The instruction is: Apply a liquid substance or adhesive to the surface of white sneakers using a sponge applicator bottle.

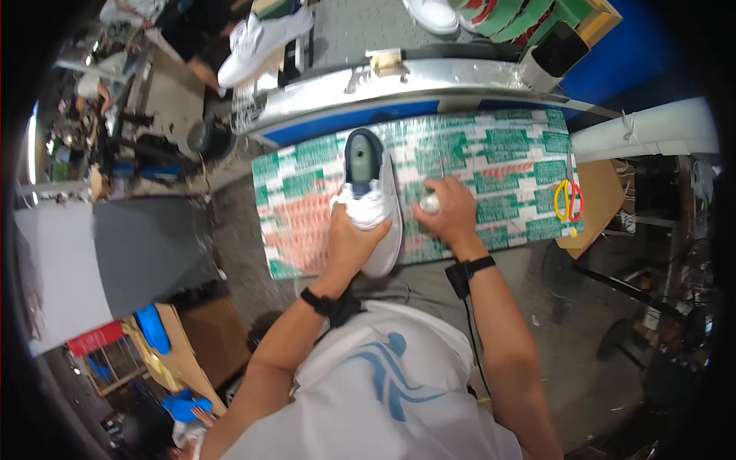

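Note:
A white sneaker (389, 207) with a dark blue lining stands on a board wrapped in green, white and red printed tape (506, 165), its heel end away from me. A green shoe last (364, 159) fills its opening. My left hand (354, 239) is closed around the sneaker near the laces, thumb across the upper. To the right of the shoe, apart from it, my right hand (451, 211) grips a small tool with a rounded pale knob (429, 203). A thin spike seems to point away from that fist; the tool's kind is unclear.
Yellow-and-red scissors (569, 201) lie at the board's right end. Beyond the board runs a metal-edged conveyor (429, 80) carrying white shoes (264, 42). A phone (560, 50) stands at its right. A grey-topped table (153, 253) is at left. Another person's hand (204, 416) shows lower left.

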The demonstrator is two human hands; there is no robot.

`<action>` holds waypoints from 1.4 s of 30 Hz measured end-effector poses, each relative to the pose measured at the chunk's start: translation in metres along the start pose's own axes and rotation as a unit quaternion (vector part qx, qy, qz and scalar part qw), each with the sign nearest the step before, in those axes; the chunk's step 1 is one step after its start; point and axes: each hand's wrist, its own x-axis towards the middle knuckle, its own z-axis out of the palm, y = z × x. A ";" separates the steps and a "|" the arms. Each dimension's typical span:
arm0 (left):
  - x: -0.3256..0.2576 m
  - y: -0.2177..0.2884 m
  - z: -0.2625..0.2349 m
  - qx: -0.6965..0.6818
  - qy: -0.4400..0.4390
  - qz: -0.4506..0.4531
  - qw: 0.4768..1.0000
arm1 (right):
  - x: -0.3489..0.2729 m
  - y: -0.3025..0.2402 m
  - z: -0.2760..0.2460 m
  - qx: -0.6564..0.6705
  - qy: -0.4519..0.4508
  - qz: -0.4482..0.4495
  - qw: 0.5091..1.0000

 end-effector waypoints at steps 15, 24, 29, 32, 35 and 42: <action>0.164 0.072 -0.099 -0.396 -0.149 -0.104 0.900 | -0.038 -0.146 -0.044 0.169 -0.110 -0.041 0.979; 0.176 0.068 -0.089 0.168 -0.426 0.184 0.870 | -0.004 -0.157 -0.016 -0.023 -0.172 -0.093 0.980; 0.158 0.055 -0.081 0.236 -0.339 0.234 0.880 | 0.014 -0.172 -0.031 0.095 -0.206 0.012 0.974; 0.158 0.064 -0.081 0.230 -0.351 0.211 0.883 | 0.015 -0.184 -0.026 0.141 -0.207 0.059 0.966; 0.158 0.066 -0.078 0.241 -0.349 0.201 0.883 | -0.006 -0.210 -0.010 0.180 -0.226 0.054 0.956; 0.151 0.060 -0.073 0.268 -0.320 0.224 0.881 | -0.042 -0.218 -0.054 0.259 -0.432 0.032 0.863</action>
